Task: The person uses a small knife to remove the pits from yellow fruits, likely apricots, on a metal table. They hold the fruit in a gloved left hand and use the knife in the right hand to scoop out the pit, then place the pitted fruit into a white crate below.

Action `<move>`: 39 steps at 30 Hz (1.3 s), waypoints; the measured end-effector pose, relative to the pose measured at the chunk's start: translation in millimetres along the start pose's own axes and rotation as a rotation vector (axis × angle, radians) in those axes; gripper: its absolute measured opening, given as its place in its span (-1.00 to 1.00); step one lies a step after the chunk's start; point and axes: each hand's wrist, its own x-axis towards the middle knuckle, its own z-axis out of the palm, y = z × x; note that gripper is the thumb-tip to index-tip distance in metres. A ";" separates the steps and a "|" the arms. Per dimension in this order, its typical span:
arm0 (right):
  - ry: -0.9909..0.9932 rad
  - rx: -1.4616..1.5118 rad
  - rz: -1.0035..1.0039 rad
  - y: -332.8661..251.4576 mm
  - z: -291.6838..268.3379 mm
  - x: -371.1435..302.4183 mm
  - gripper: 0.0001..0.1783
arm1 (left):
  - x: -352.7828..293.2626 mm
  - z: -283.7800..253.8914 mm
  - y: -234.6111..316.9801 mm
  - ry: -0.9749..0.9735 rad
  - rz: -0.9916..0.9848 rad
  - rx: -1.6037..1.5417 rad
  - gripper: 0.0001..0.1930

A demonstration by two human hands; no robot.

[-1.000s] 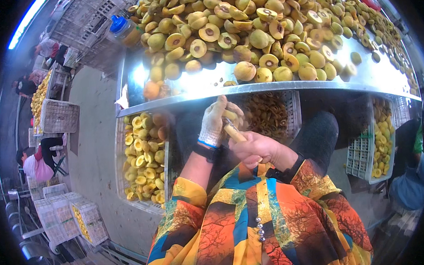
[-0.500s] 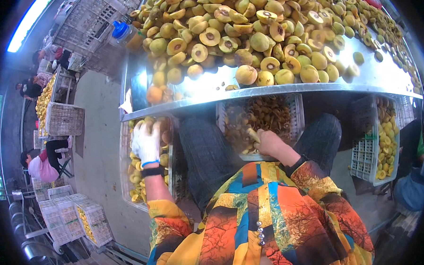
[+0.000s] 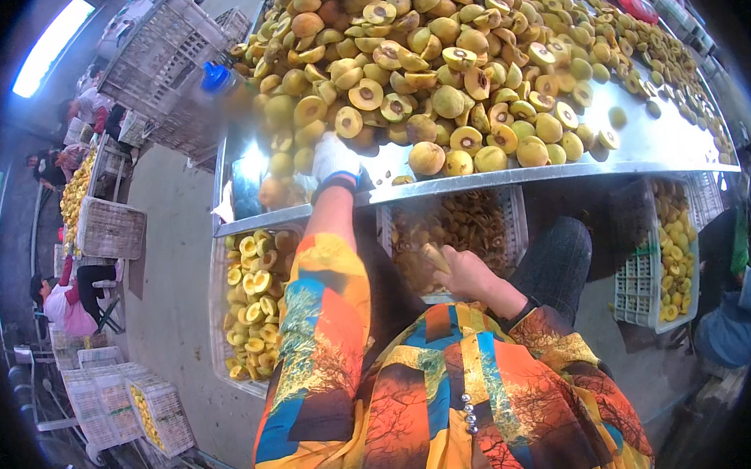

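Observation:
My left hand (image 3: 335,158), in a white glove, reaches up onto the metal table (image 3: 640,147) and touches the near edge of a big heap of yellow fruit (image 3: 435,73), whole and halved. Whether its fingers have closed on a fruit is hidden. My right hand (image 3: 468,274) stays low in front of my body, below the table edge, gripping a small knife with a pale handle (image 3: 434,258). It hovers over a white crate of brown pits (image 3: 450,223).
A crate of halved fruit (image 3: 257,302) sits under the table on my left, and another crate of fruit (image 3: 666,259) on my right. Stacked white crates (image 3: 119,405) and seated people (image 3: 64,302) are at the far left. Another person's sleeve (image 3: 731,328) shows at the right.
My left hand parted from the right, dropped over the left crate of halves, then rose to the fruit heap on the table. My right hand stayed low with the knife.

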 end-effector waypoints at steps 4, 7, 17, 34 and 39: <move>0.149 0.072 -0.037 -16.3 -12.5 0.0 -0.57 | -35.2 -22.7 -19.2 0.075 -0.004 -0.570 -0.51; 0.256 0.146 -0.075 -35.3 -20.7 3.5 -0.60 | -81.4 -42.0 -30.8 -0.385 0.079 -1.609 -0.58; 0.224 0.119 0.010 -74.9 -30.5 1.9 -0.64 | -168.9 -25.6 15.9 -0.484 -0.073 -1.838 -0.49; 0.261 0.973 0.131 -46.6 -33.9 20.4 -0.54 | -183.1 -22.7 23.5 -0.490 0.080 -1.657 -0.53; 0.337 0.288 0.144 -59.8 -35.4 7.7 -0.54 | -179.2 10.6 13.0 -0.326 -0.056 -1.586 -0.41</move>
